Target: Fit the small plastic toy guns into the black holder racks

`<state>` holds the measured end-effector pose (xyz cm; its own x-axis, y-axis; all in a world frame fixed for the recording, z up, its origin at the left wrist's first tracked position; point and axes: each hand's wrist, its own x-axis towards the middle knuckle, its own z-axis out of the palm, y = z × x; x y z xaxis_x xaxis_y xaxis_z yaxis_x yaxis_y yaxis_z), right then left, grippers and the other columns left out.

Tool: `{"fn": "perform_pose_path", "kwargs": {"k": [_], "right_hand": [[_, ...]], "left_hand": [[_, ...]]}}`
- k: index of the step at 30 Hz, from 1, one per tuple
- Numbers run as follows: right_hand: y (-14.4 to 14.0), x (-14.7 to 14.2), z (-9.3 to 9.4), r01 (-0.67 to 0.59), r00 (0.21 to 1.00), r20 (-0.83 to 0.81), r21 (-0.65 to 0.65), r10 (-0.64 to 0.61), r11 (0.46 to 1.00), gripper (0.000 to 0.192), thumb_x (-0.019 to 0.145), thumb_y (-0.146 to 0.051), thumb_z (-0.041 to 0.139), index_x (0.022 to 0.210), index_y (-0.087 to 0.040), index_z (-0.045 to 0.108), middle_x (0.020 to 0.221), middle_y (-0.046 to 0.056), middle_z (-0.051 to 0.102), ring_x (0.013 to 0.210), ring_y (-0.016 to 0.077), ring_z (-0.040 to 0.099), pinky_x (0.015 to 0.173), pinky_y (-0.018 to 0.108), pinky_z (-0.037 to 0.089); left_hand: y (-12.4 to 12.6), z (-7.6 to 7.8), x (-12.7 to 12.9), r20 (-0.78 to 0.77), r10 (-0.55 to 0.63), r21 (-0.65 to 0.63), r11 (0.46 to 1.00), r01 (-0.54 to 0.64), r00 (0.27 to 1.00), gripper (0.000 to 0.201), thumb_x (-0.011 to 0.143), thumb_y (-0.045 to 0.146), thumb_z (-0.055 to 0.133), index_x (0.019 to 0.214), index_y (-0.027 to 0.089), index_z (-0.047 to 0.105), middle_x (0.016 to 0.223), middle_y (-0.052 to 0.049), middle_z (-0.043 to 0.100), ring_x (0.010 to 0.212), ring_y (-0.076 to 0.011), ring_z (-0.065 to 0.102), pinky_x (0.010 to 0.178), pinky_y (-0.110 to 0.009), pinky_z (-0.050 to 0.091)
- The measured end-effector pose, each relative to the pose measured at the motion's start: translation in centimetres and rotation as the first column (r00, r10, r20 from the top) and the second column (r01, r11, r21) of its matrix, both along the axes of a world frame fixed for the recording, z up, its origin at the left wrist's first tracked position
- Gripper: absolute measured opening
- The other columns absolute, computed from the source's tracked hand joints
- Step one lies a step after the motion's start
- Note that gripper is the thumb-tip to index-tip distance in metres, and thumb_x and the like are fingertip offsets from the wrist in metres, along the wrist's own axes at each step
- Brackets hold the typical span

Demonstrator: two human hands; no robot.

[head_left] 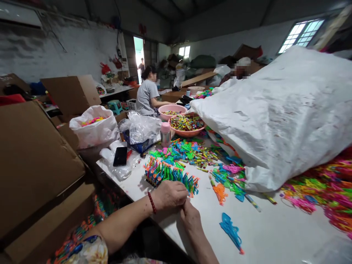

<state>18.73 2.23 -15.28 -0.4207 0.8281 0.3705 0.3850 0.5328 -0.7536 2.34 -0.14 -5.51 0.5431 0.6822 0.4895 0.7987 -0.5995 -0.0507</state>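
Observation:
My left hand (pixel 171 193), with a red bead bracelet (pixel 151 202) at the wrist, is closed beside the front edge of the white table (pixel 264 234). Its fingertips meet those of my right hand (pixel 191 215), which is closed too; anything between them is hidden. Just beyond my left hand stands a tight row of colourful plastic toys (pixel 167 173) with orange tips. To the right of my hands lie a blue plastic toy (pixel 230 231) and an orange one (pixel 220 192), the latter with a small striped tube beside it.
Loose plastic pieces (pixel 183 151) and striped tubes spread behind the row. A big white sack (pixel 291 117) fills the right side. A pink-capped bottle (pixel 165 135), a phone (pixel 120 156) and a basin of tubes (pixel 188 132) stand farther back. Cardboard boxes (pixel 35 168) rise at left; a person (pixel 147 95) sits beyond.

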Motion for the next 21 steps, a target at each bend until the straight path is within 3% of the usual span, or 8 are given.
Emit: {"fn": "perform_pose_path", "kwargs": {"k": [7, 13, 18, 21], "right_hand": [[0.1, 0.2, -0.1, -0.011, 1.000, -0.002, -0.024, 0.011, 1.000, 0.027, 0.087, -0.041, 0.046, 0.081, -0.028, 0.069, 0.066, 0.005, 0.071, 0.059, 0.0272, 0.069, 0.057, 0.037, 0.059], [0.0, -0.4, -0.2, 0.023, 0.999, 0.031, 0.092, -0.025, 0.995, 0.021, 0.080, -0.030, 0.047, 0.081, -0.029, 0.069, 0.080, 0.008, 0.075, 0.075, 0.0288, 0.073, 0.065, 0.037, 0.060], [-0.5, -0.7, 1.4, 0.058, 0.981, 0.185, -0.041, -0.049, 0.998, 0.016, 0.082, -0.023, 0.049, 0.077, -0.023, 0.065, 0.074, 0.006, 0.072, 0.068, 0.0218, 0.065, 0.063, 0.028, 0.051], [-0.8, -0.7, 1.7, 0.027, 0.983, 0.183, -0.122, -0.004, 0.992, 0.016, 0.081, -0.018, 0.052, 0.083, -0.021, 0.068, 0.079, 0.005, 0.073, 0.074, 0.0204, 0.065, 0.069, 0.027, 0.050]], "left_hand": [[-0.1, -0.2, 0.1, -0.006, 0.031, -0.037, 0.999, -0.031, 1.000, 0.020, 0.101, 0.020, 0.050, 0.089, 0.018, 0.067, 0.090, -0.007, 0.073, 0.088, -0.0164, 0.071, 0.074, -0.024, 0.059], [-0.2, -0.1, 0.3, -0.009, 0.000, -0.036, 0.999, 0.000, 1.000, 0.018, 0.099, 0.017, 0.052, 0.085, 0.018, 0.065, 0.088, -0.004, 0.074, 0.086, -0.0159, 0.071, 0.073, -0.025, 0.058], [-0.9, 0.1, -0.3, 0.034, 0.011, -0.101, 0.995, -0.007, 0.999, 0.021, 0.100, 0.017, 0.050, 0.090, 0.019, 0.067, 0.091, -0.006, 0.074, 0.090, -0.0167, 0.071, 0.075, -0.026, 0.057], [-0.9, 0.1, -0.7, 0.066, -0.001, -0.135, 0.991, 0.010, 0.998, 0.023, 0.103, 0.019, 0.047, 0.096, 0.018, 0.069, 0.100, -0.008, 0.076, 0.094, -0.0184, 0.072, 0.079, -0.028, 0.058]]}}
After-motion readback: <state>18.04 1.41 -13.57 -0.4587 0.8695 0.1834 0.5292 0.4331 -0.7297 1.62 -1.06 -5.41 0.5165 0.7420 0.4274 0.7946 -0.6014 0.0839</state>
